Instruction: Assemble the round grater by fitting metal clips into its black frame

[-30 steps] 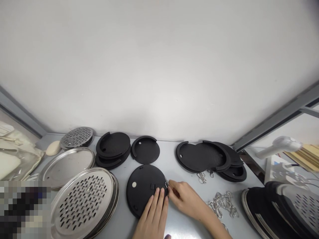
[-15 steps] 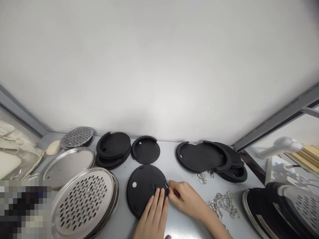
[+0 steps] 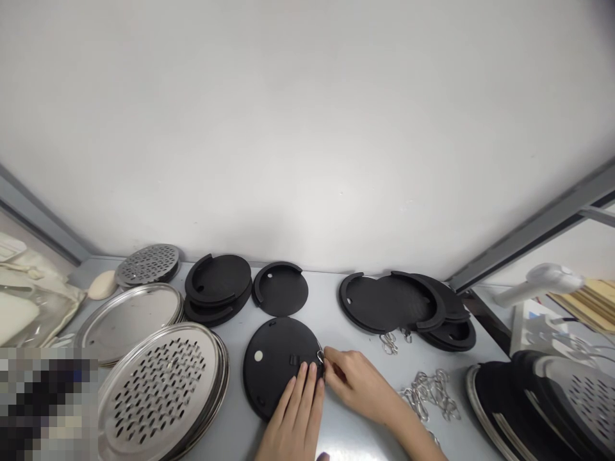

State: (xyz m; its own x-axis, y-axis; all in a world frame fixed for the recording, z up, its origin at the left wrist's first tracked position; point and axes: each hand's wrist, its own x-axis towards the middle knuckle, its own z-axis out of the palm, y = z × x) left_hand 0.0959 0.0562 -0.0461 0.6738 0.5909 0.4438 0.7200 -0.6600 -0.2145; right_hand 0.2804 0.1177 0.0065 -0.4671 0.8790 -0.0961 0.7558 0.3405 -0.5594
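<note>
The black disc (image 3: pixel 271 381) lies on the table (image 3: pixel 331 320), our left hand (image 3: pixel 292 422) open atop it, probably for steadiness; our right hand's (image 3: pixel 353 378) grip clamps a metal clip (image 3: pixel 320 356) at the disc's edge.

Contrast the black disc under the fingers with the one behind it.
The near disc shows small fittings on its face; the rear disc shows a raised rim along part of its edge. The left hand lies on the near disc; no hand touches the rear disc. Both are black and round.
</note>
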